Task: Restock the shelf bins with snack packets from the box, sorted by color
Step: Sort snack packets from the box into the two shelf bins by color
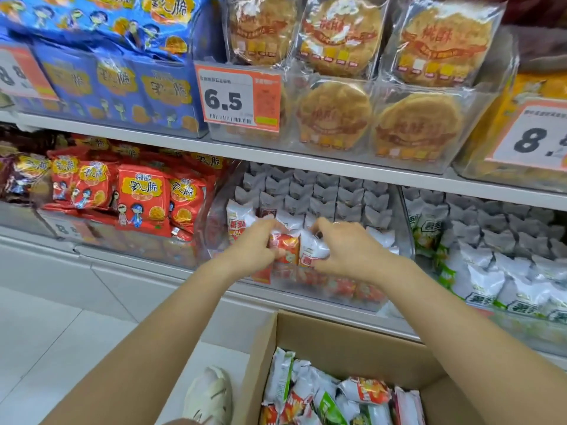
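I have both arms reaching forward over the cardboard box [343, 342] into the clear shelf bin [402, 210]. My left hand [254, 246] pinches a red-and-white snack packet [287, 248], upright, long axis vertical. My right hand [343, 250] grips a white packet [313, 248] just beside it, also upright. Below my wrists, more packets [331, 397] lie jumbled in the box.
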A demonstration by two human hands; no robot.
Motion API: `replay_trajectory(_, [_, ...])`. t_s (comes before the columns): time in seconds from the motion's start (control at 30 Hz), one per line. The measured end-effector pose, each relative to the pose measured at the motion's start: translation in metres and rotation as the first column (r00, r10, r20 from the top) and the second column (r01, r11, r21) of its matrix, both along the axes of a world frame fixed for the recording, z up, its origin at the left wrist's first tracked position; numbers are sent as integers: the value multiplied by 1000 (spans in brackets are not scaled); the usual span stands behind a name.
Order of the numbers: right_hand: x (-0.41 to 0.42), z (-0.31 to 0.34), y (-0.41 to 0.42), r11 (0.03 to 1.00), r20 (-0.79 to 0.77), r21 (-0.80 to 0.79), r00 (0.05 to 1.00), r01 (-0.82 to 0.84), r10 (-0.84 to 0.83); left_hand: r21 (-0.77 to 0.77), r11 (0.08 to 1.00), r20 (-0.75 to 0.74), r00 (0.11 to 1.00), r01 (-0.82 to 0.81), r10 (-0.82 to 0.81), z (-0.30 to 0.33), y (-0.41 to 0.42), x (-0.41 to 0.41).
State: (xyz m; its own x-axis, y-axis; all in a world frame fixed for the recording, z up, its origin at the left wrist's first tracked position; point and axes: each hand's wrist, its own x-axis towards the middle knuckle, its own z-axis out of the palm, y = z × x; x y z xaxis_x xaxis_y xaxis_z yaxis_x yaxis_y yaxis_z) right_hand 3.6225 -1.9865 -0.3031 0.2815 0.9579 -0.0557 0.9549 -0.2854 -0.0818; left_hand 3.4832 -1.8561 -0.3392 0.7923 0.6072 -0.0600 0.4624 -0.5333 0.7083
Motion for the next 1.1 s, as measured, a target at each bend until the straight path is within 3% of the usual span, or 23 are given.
replay_trajectory(0.1, [6, -15, 4, 999, 70, -20, 997, -26, 28, 130, 991, -70, 997, 31, -22, -8, -5, 9])
replay_trajectory(0.17, [7, -28, 1, 998, 18, 54, 1000, -20, 19, 163, 986, -64, 998, 37, -26, -8, -3, 5])
replay_trajectory(0.23, [4, -44, -6, 984, -4, 176, 1000, -11, 11, 204, 979, 64, 998, -9, -4, -7, -4, -1])
replay_trajectory(0.33, [0, -66, -15, 935, 79, 354, 997, -16, -12, 273, 930, 278, 946, -246, 168, -7, -3, -15])
replay_trajectory(0.4, [-1, -69, -16, 914, 60, 405, 997, 27, -56, 395, 873, 209, 954, -286, 217, -11, 10, -20])
replay_trajectory(0.53, [-3, -68, -14, 901, 52, 428, 993, 71, -103, 636, 770, -188, 978, 53, 89, -8, 41, -11])
replay_trajectory(0.7, [-2, -71, -13, 905, 53, 419, 993, 75, -106, 695, 586, -551, 832, 417, 61, 5, 55, 15])
replay_trajectory(0.87, [-2, -71, -12, 886, 62, 458, 992, 71, -111, 708, 524, -570, 821, 473, 29, 8, 61, 23])
replay_trajectory(1.1, [-2, -76, -10, 853, 69, 518, 991, 62, -114, 803, 466, -446, 893, 371, 58, -6, 56, 24])
